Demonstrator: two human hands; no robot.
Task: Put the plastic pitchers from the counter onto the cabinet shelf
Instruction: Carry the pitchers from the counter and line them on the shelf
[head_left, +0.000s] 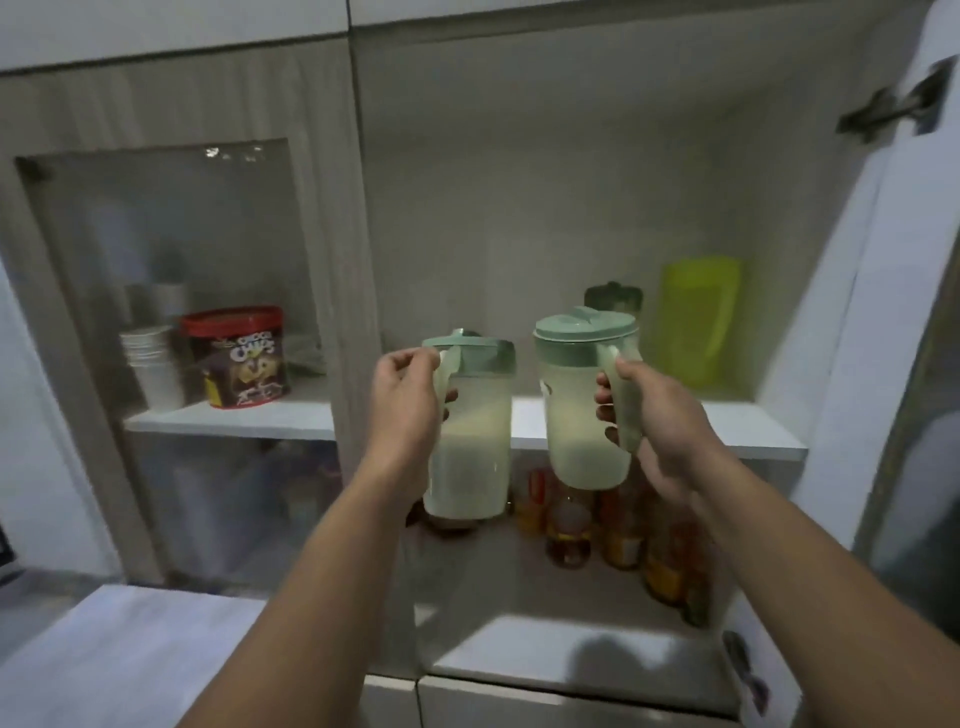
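I hold two pale plastic pitchers with green lids in front of the open cabinet. My left hand (410, 400) grips the handle of the left pitcher (470, 447). My right hand (660, 415) grips the handle of the right pitcher (582, 415), which is raised a little higher. Both hang in the air in front of the white cabinet shelf (737, 423), their lids above its edge and their bases below it. On the shelf behind them stand a yellow-green pitcher (698, 322) and a dark-lidded container (613, 297), partly hidden by the right pitcher.
Several bottles (618, 525) stand on the lower shelf under the pitchers. The cabinet door (883, 312) is swung open at the right. Behind the closed glass door at left are a cereal tub (239, 358) and stacked cups (153, 364). A white counter (119, 654) lies below.
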